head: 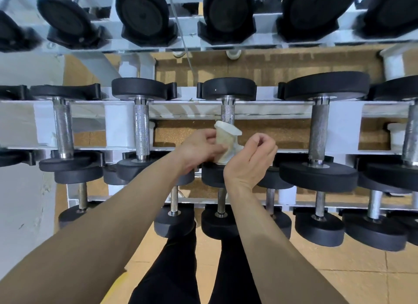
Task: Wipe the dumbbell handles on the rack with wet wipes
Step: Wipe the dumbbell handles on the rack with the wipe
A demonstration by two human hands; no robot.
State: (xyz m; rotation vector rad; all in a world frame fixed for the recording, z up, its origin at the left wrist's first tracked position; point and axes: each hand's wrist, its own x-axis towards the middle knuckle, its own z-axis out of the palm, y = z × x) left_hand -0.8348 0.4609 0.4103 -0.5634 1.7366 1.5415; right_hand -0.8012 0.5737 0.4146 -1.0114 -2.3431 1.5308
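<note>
White rack: it has three rows of black dumbbells, one row above the other
First handle: a shiny metal bar at the far left of the middle row, with nothing on it
Second handle: next in the row, also bare
Left hand: its thumb and fingers are bent round the left side of the wipe and grip it
Wet wipe: white and crumpled, wrapped round the low part of the third handle, between the two hands
Third handle: only its top part shows above the wipe
Right hand: its fingers are curled in tight, and it touches the right edge of the wipe; I cannot tell if it pinches the wipe
Fourth handle: bare, on a bigger dumbbell, well apart from the hands
Floor: tan, under the rack
</note>
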